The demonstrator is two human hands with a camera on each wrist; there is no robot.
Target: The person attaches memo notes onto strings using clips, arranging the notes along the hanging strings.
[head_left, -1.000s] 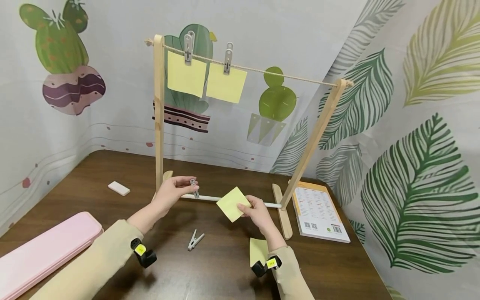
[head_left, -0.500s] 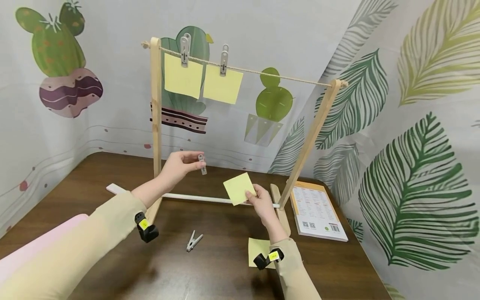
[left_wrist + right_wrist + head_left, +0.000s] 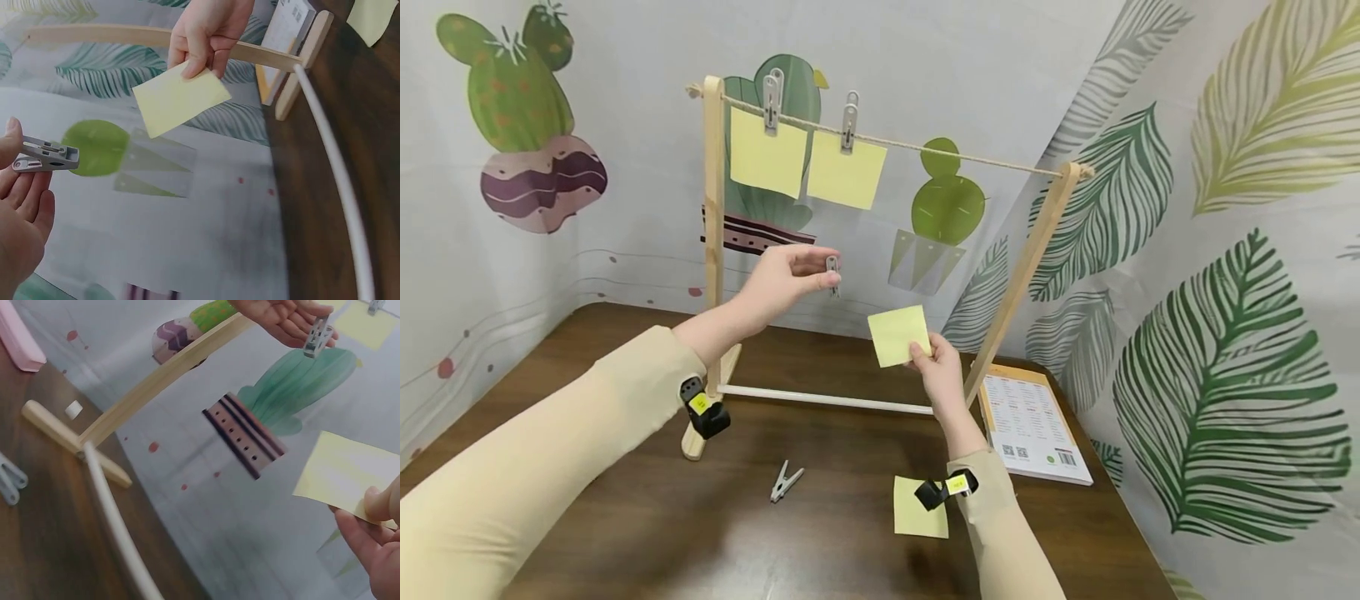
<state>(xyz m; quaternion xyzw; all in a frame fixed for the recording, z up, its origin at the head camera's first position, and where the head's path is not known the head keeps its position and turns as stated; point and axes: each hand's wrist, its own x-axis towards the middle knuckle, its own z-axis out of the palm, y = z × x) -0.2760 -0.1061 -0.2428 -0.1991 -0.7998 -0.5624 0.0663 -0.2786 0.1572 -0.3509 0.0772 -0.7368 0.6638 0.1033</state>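
The left hand (image 3: 782, 283) pinches a grey clothespin (image 3: 832, 277) between thumb and fingers, below the rope (image 3: 970, 157). In the left wrist view that clothespin (image 3: 47, 155) lies sideways, its jaws gripping nothing. A yellow paper square (image 3: 898, 335) is pinched at its lower right corner by the right hand (image 3: 943, 379), in front of the frame's crossbar. The right wrist view shows the thumb on the face of this paper (image 3: 347, 472) and fingers behind. Two yellow papers (image 3: 766, 154) (image 3: 846, 171) hang from the rope's left half, each under its own clothespin (image 3: 772, 102) (image 3: 849, 122).
A wooden post (image 3: 713, 233) stands left, another (image 3: 1022, 279) right, joined low by a white bar (image 3: 820, 399). On the table (image 3: 715, 533) lie a clothespin (image 3: 786, 482), a yellow paper (image 3: 919, 521) partly behind the right wrist camera, and a booklet (image 3: 1033, 425). A pink case (image 3: 22, 340) shows left.
Both hands have risen from near the crossbar, the left one also moving right with its clothespin. The paper in the right hand has come up and turned. The hanging papers stay on the rope.
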